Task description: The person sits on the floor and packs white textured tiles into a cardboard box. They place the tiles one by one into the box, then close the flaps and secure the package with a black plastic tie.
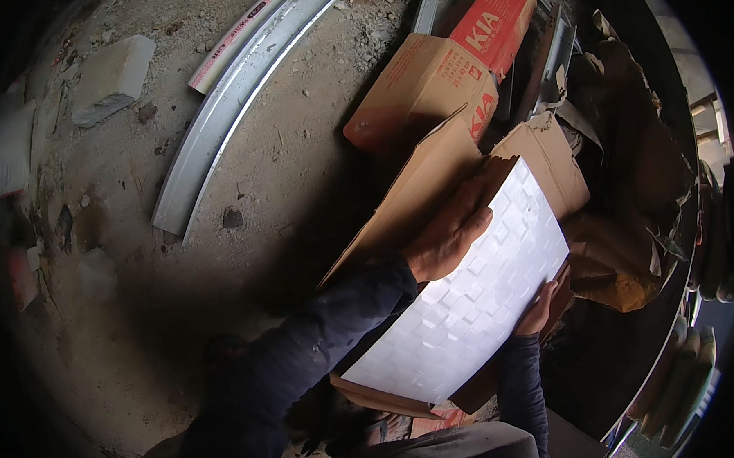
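Observation:
A white rectangular tile (pixel 477 302) with a raised block pattern lies tilted in an opened cardboard box (pixel 418 173), its flaps folded outward. My left hand (pixel 445 242) is closed on the tile's left long edge, thumb along the face and fingers partly hidden between tile and cardboard. On the opposite edge, my right hand (pixel 538 310) grips the tile low down, with its fingers mostly out of sight behind it. Whether more tiles lie underneath is hidden.
Another cardboard box (pixel 426 87) with red print lies beyond. Curved-looking metal channels (pixel 239 104) rest on the dusty ground at far left, near a pale block (pixel 113 80). Crumpled brown paper (pixel 627 177) is heaped at right. Sacks (pixel 677 379) sit past a dark edge.

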### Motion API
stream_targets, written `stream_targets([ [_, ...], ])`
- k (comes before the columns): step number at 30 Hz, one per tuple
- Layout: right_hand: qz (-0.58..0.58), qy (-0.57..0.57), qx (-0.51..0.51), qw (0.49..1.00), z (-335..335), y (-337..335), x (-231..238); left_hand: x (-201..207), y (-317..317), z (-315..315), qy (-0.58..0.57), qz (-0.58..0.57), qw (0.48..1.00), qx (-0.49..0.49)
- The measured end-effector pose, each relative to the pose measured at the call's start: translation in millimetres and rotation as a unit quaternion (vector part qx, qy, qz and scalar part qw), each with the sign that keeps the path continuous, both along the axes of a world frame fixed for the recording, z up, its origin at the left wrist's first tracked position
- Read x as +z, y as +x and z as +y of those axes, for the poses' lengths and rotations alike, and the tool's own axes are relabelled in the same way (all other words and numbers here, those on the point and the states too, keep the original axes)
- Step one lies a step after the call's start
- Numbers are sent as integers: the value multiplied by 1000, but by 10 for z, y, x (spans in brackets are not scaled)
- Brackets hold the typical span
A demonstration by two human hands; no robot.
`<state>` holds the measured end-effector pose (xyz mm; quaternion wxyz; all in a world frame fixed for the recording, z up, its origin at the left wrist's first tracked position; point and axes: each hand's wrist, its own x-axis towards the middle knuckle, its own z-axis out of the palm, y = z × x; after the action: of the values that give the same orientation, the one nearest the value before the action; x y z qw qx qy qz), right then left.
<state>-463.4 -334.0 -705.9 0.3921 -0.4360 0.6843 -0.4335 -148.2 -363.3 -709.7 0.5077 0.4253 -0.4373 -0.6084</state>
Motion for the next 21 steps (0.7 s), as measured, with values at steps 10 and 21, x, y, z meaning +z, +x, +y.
stream_targets([
  [10, 467, -214, 117, 850, -966, 544, 800, 517, 304, 260, -73, -288, 953, 57],
  [21, -246, -7, -39, 969, 1293, -167, 314, 422, 360, 911, 255, -42, 966, 6],
])
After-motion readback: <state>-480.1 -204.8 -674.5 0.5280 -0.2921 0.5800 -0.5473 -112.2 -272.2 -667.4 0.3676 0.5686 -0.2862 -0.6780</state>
